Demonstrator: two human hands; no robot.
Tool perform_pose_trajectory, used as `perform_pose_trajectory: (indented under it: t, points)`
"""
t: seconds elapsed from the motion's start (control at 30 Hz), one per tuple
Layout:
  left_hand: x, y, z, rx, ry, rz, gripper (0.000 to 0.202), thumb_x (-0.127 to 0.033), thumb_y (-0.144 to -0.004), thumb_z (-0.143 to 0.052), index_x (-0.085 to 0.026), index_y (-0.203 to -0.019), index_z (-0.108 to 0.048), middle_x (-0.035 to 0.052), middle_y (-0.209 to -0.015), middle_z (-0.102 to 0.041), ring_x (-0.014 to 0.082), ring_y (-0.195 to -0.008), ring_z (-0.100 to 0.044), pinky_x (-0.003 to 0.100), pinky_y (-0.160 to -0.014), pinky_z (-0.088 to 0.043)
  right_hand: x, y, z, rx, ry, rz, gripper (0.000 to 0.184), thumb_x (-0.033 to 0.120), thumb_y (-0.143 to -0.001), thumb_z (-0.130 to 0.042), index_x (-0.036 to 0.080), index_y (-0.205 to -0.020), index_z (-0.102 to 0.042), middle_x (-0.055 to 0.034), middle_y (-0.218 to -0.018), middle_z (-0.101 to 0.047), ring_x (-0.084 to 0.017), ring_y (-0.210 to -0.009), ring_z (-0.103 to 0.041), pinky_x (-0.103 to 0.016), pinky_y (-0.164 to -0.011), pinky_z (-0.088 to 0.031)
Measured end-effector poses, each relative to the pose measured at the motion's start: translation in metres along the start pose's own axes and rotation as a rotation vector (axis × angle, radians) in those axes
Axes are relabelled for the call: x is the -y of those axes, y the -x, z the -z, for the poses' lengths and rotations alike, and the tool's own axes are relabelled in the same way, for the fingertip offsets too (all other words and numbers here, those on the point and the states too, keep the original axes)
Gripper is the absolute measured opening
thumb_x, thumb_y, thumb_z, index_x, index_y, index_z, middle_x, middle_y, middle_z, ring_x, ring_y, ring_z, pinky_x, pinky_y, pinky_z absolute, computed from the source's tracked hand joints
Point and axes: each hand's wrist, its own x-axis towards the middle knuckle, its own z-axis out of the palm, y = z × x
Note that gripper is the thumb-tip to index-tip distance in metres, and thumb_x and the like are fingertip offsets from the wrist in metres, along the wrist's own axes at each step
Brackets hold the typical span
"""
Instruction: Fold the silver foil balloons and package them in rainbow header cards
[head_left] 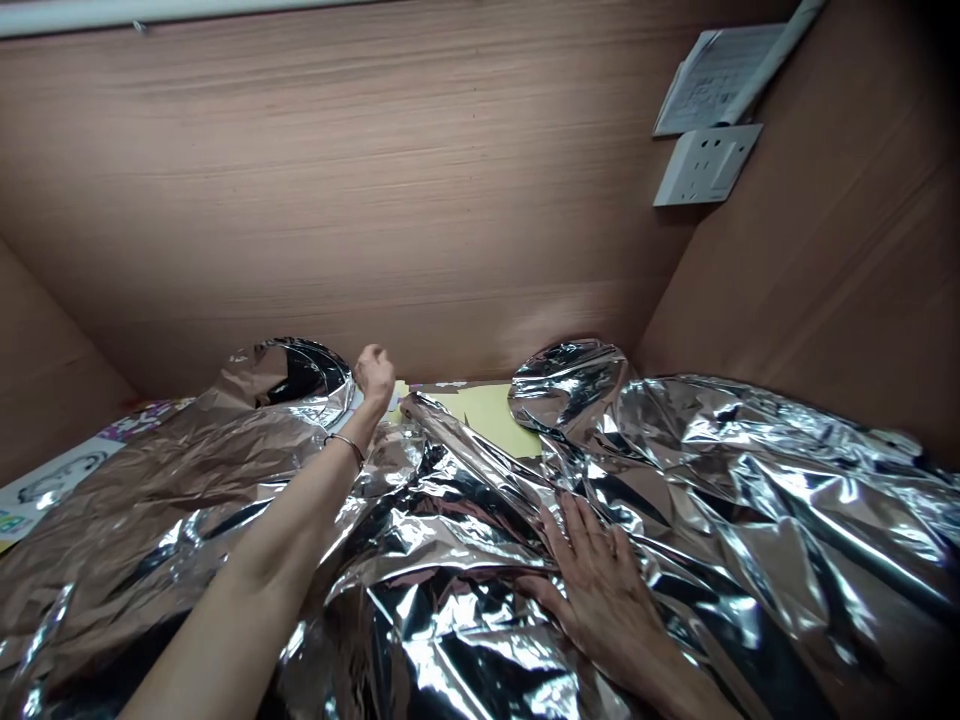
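Note:
A wide, shiny silver foil sheet (pixel 450 540) lies crumpled across the surface before me. My left hand (pixel 375 372) reaches to the far edge by the wooden panel, its fingers curled closed beside a rolled-up loop of the foil (pixel 319 375). What those fingers grip, if anything, is hidden. A thin bracelet (pixel 346 446) circles that wrist. Nearer to me, my right hand (pixel 596 570) rests palm down on the foil with its fingers spread. Between the hands, pale yellow paper (pixel 499 418) shows through a gap in the foil.
A wood-grain panel (pixel 360 200) rises behind, and another side panel (pixel 840 280) stands at the right. A white socket plate (pixel 707 165) and papers (pixel 712 80) are fixed near their corner. Printed sheets (pixel 64 475) stick out at the left. A second foil curl (pixel 570 380) stands right of the gap.

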Motion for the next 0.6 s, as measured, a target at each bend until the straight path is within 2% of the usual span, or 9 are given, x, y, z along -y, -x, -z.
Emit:
perform_pose_trajectory:
  t: [0.07,0.13,0.23,0.3,0.43,0.6]
  points:
    - [-0.01,0.009,-0.007,0.219,-0.107,-0.17,0.024,-0.021,-0.086,-0.049,-0.017,-0.107,-0.059,0.007,-0.113,-0.058,0.0178,-0.106,-0.051,0.029,-0.088,-0.041,-0.001,0.0,-0.001,-0.016,-0.003,0.005,0.077,0.068,-0.084,-0.02,0.013,-0.133,-0.042,-0.0164,-0.142,-0.027,-0.03,-0.133,-0.015,-0.056,-0.102,-0.019]
    - [-0.016,0.024,-0.024,0.495,-0.218,-0.3,0.02,-0.014,-0.075,-0.058,-0.018,-0.093,-0.066,0.0031,-0.096,-0.065,0.0156,-0.096,-0.056,0.022,-0.082,-0.042,-0.001,0.0,-0.001,-0.019,0.004,0.01,0.077,0.068,-0.085,-0.017,0.013,-0.133,-0.042,-0.0161,-0.142,-0.028,-0.03,-0.133,-0.015,-0.056,-0.102,-0.021]
    - [-0.015,0.041,-0.051,0.862,-0.397,-0.41,0.016,-0.011,-0.058,-0.069,-0.017,-0.073,-0.069,-0.0003,-0.07,-0.066,0.0136,-0.073,-0.058,0.019,-0.068,-0.041,-0.001,0.0,0.0,-0.002,0.022,0.01,0.077,0.068,-0.085,-0.015,0.014,-0.133,-0.043,-0.0157,-0.141,-0.03,-0.03,-0.133,-0.016,-0.055,-0.101,-0.022]
    - [-0.011,0.045,-0.06,1.029,-0.505,-0.46,0.018,-0.018,-0.054,-0.073,-0.016,-0.071,-0.069,-0.0005,-0.065,-0.064,0.0127,-0.064,-0.056,0.019,-0.06,-0.039,-0.001,0.0,0.002,0.017,0.03,0.009,0.077,0.068,-0.085,-0.015,0.015,-0.133,-0.042,-0.0149,-0.142,-0.029,-0.029,-0.133,-0.017,-0.055,-0.102,-0.022]
    - [0.0,0.04,-0.063,1.191,-0.673,-0.528,0.034,-0.031,-0.051,-0.076,-0.017,-0.081,-0.07,0.0003,-0.073,-0.065,0.0127,-0.062,-0.054,0.021,-0.055,-0.035,0.0,0.0,0.004,0.044,0.033,-0.002,0.077,0.069,-0.084,-0.015,0.016,-0.134,-0.041,-0.0132,-0.143,-0.027,-0.028,-0.133,-0.017,-0.054,-0.104,-0.018]
    - [0.0,0.032,-0.068,1.24,-0.786,-0.548,0.02,-0.033,-0.052,-0.075,-0.017,-0.058,-0.066,-0.0009,-0.052,-0.058,0.012,-0.05,-0.049,0.022,-0.049,-0.032,-0.001,-0.001,0.005,0.081,0.004,-0.015,0.077,0.07,-0.084,-0.017,0.016,-0.133,-0.042,-0.0132,-0.142,-0.029,-0.028,-0.133,-0.016,-0.053,-0.104,-0.018]
